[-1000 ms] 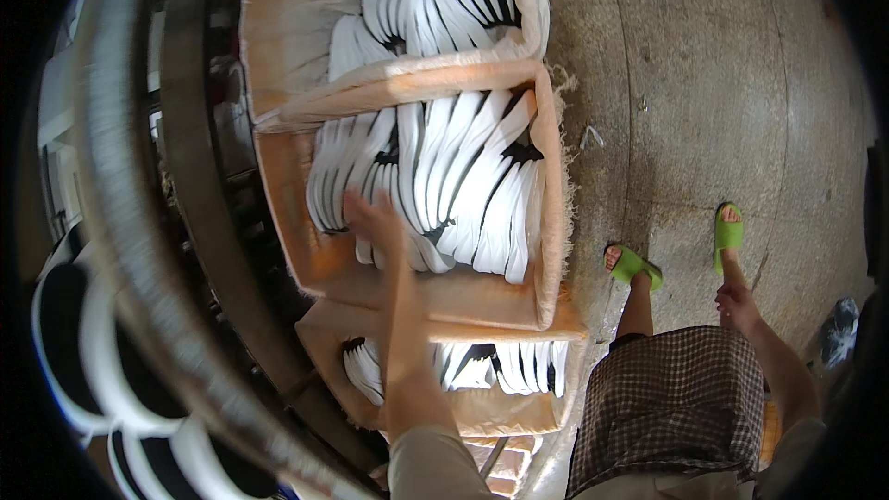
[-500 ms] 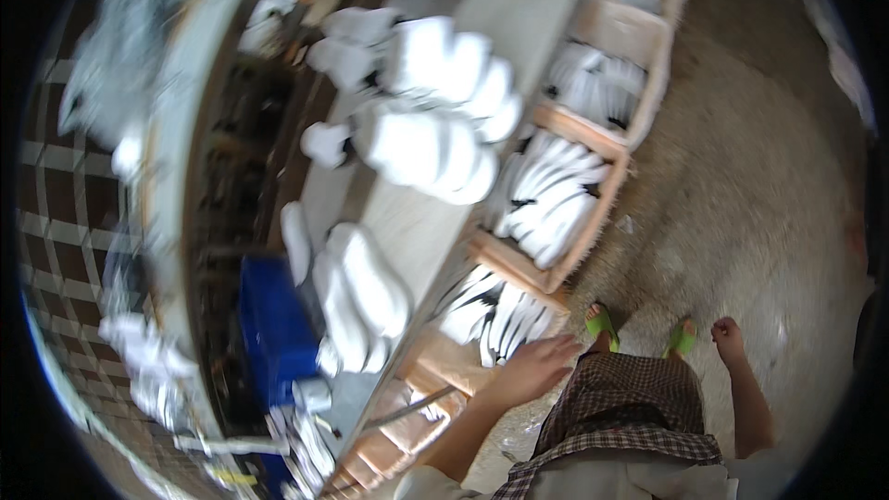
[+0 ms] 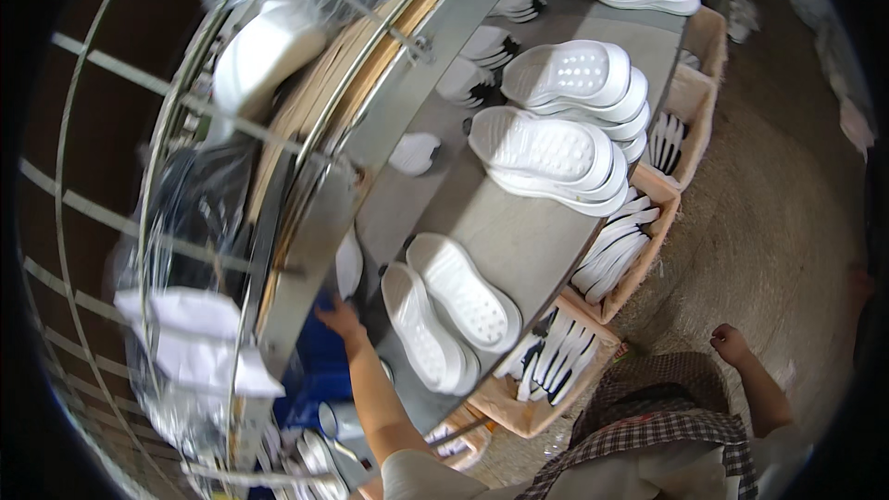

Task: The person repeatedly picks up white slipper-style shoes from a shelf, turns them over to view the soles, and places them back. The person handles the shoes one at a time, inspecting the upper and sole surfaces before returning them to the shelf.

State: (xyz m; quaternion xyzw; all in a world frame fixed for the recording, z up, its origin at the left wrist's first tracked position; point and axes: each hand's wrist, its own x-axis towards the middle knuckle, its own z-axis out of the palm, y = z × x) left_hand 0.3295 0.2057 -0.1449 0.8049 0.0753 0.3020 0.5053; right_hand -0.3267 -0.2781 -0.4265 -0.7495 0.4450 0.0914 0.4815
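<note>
1. The left hand (image 3: 338, 319) reaches under the metal shelf edge toward a blue bin (image 3: 310, 375); its grip I cannot tell.
2. White shoe soles (image 3: 444, 310) lie just beside it on the grey table (image 3: 519, 241).
3. The right hand (image 3: 730, 343) hangs clenched, empty, over the floor.

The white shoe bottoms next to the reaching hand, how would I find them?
Find the long grey metal table. At its near end, beside the left hand, lie two white soles side by side, bumpy side up. Unlike the piles farther along, they are not stacked.
</note>
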